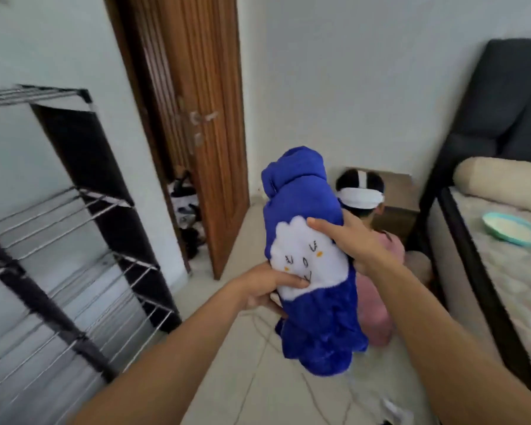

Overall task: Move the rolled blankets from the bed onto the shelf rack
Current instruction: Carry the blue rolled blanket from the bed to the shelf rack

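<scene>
Forearms: both bare, reaching forward from the bottom edge toward the grip.
Left hand (pixel 265 289): closed on the lower left side of the rolled blanket, thumb pressing into the white patch.
Right hand (pixel 354 243): closed on the upper right side, fingers (pixel 321 225) lying over the top of the patch.
Rolled blanket (pixel 311 271): blue fleece with a white cloud face, held in the air between both hands, nearly upright, top end tilted a little left.
Shelf rack (pixel 65 240): left of the grip, well apart, wire shelves and black frame.
Bed (pixel 503 271): right of the grip, with a cream bolster (pixel 500 182) and a light green plate (pixel 509 230) on it.
Behind the grip: a crouching person (pixel 377 271) in pink, and a wooden door (pixel 203 118).
</scene>
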`<state>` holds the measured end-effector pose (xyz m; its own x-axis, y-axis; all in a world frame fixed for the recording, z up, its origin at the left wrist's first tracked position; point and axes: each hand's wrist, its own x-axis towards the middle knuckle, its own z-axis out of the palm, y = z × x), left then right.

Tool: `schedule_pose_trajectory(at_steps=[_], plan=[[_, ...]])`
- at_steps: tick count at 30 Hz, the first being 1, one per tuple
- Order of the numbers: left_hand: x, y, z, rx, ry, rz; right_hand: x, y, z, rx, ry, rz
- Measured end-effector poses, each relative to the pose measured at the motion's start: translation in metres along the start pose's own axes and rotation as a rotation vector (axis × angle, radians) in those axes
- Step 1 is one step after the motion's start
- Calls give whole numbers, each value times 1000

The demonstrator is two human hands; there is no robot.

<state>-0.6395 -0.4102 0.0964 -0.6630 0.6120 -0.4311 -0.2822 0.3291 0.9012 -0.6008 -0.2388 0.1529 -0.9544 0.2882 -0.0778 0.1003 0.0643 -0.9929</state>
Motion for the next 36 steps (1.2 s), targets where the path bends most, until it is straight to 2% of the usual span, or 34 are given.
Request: schedule_pose_trajectory(at_steps=[6,11,14,17,24,29,36], plan=[[-11,-11,-124,-207,261,-79,109,-11,127,-135,-339,-104],[-25,-25,-188,-411,561,-58,160,-26,220,-197,-625,-159],[-35,-29,-219,-487,704,-23,180,-34,270,-225,-739,-208],[-41,-27,-259,-523,828,29,203,-44,319,-284,-762,-266],[-45,-3,-375,-517,981,142,258,-83,432,-323,-711,-364],[-42,10,-445,-520,1001,173,292,-107,494,-366,-675,-362],[-30,2,-498,-494,1046,128,317,-99,547,-420,-649,-337]])
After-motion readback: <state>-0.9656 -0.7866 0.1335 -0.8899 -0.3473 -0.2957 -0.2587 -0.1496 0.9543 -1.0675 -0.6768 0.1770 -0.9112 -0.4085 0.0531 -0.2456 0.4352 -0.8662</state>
